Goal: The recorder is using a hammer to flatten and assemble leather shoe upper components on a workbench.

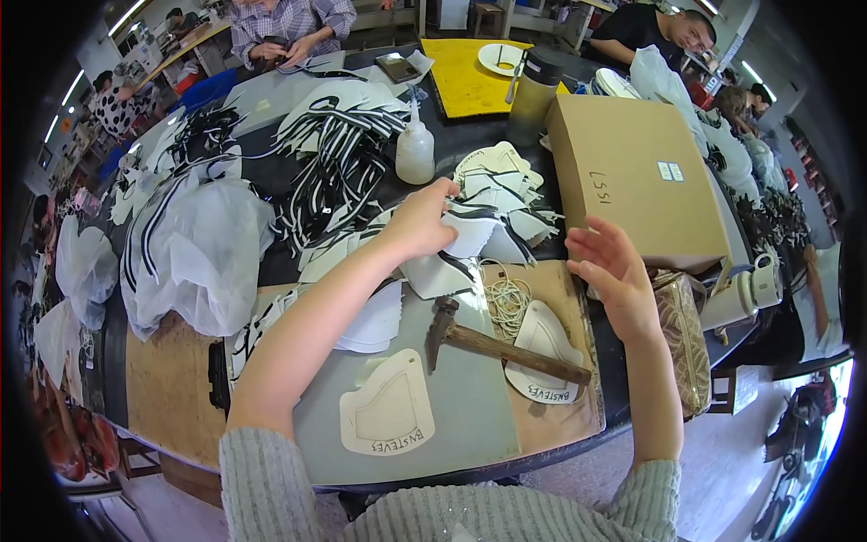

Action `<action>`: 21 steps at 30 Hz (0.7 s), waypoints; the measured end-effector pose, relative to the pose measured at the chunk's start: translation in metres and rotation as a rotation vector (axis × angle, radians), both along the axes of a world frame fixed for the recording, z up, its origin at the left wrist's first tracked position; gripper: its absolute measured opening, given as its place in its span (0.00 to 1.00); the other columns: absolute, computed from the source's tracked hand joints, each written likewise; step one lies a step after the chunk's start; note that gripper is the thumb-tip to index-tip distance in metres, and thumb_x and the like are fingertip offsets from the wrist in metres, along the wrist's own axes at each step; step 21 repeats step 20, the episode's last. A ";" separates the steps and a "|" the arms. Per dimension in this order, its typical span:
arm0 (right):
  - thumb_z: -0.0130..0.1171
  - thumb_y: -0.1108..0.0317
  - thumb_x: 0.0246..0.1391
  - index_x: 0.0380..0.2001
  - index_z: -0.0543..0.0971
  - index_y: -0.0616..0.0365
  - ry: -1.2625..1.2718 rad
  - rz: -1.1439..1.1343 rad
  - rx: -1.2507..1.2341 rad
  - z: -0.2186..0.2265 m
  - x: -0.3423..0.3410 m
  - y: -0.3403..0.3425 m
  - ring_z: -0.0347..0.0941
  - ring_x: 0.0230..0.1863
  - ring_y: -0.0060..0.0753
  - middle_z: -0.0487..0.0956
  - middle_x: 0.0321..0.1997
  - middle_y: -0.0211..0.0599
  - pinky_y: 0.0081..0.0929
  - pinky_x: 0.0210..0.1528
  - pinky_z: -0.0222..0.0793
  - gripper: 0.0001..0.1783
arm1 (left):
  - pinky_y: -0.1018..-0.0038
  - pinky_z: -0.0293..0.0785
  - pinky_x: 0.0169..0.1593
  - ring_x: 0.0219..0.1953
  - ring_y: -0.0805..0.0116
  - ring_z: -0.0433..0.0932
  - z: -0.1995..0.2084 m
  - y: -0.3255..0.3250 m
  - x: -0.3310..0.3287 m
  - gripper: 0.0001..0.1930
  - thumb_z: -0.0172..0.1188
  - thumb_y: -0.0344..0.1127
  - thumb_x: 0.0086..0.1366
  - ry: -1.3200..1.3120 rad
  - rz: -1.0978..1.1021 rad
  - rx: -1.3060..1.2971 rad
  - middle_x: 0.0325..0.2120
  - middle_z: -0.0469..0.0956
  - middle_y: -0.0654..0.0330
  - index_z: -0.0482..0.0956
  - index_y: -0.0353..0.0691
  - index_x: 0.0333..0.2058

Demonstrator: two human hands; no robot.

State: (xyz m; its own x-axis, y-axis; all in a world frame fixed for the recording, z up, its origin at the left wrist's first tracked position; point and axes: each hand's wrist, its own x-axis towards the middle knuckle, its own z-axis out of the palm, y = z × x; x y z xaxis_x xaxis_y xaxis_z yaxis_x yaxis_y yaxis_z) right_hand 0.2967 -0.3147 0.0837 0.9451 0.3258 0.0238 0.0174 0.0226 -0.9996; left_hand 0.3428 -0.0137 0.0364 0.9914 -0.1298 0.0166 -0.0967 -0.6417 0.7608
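Observation:
My left hand point(423, 221) reaches over the table to a heap of white cut pieces with black edging point(474, 233). Its fingers and thumb are apart, curved against the heap's left side. To the right of the heap my right hand point(616, 275) is raised, fingers spread and holding nothing. Below the hands, a hammer point(515, 352) with a wooden handle lies across a grey board point(452, 406). The handle rests over a white shaped template point(546, 348); a second template point(388, 406) lies to its left. A coil of pale cord point(508, 303) is beside the hammer.
A cardboard box point(632, 172) stands at right, with a white bottle point(745, 294) and patterned pouch point(682, 339) nearby. Behind the heap are a squeeze bottle point(415, 149), a dark tumbler point(533, 95) and black-and-white strips point(339, 172). Plastic bags point(199, 253) sit left. Other people work beyond.

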 end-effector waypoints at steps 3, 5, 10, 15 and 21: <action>0.60 0.76 0.55 0.66 0.62 0.61 0.010 0.003 0.006 0.002 -0.005 0.003 0.67 0.65 0.40 0.70 0.63 0.47 0.36 0.65 0.66 0.35 | 0.60 0.74 0.53 0.50 0.46 0.79 -0.001 -0.007 0.001 0.33 0.63 0.25 0.47 -0.027 -0.006 0.077 0.44 0.80 0.44 0.69 0.37 0.56; 0.60 0.76 0.55 0.66 0.62 0.61 0.013 0.012 0.000 0.003 -0.007 0.008 0.67 0.65 0.40 0.70 0.63 0.47 0.36 0.65 0.67 0.35 | 0.58 0.73 0.52 0.51 0.46 0.77 -0.002 -0.009 -0.003 0.33 0.63 0.23 0.47 -0.033 -0.011 0.150 0.46 0.78 0.45 0.67 0.38 0.56; 0.62 0.76 0.55 0.65 0.64 0.60 -0.019 0.115 -0.027 0.005 -0.019 0.028 0.68 0.64 0.40 0.71 0.62 0.46 0.35 0.63 0.67 0.35 | 0.60 0.70 0.55 0.52 0.48 0.72 0.000 0.006 -0.014 0.33 0.68 0.25 0.47 -0.399 0.020 0.277 0.47 0.72 0.48 0.68 0.38 0.54; 0.63 0.75 0.56 0.62 0.68 0.59 -0.153 0.200 -0.279 -0.012 -0.046 0.012 0.73 0.58 0.31 0.76 0.57 0.38 0.32 0.59 0.70 0.30 | 0.68 0.73 0.50 0.47 0.62 0.78 0.063 0.066 -0.072 0.26 0.70 0.28 0.53 -0.485 0.096 0.058 0.43 0.79 0.57 0.74 0.40 0.52; 0.66 0.67 0.54 0.61 0.70 0.58 -0.411 0.322 -0.796 -0.038 -0.073 0.035 0.76 0.56 0.43 0.74 0.60 0.47 0.40 0.55 0.73 0.31 | 0.71 0.72 0.53 0.48 0.65 0.79 0.026 0.088 -0.146 0.22 0.69 0.35 0.58 -0.259 0.021 0.294 0.42 0.80 0.62 0.76 0.42 0.51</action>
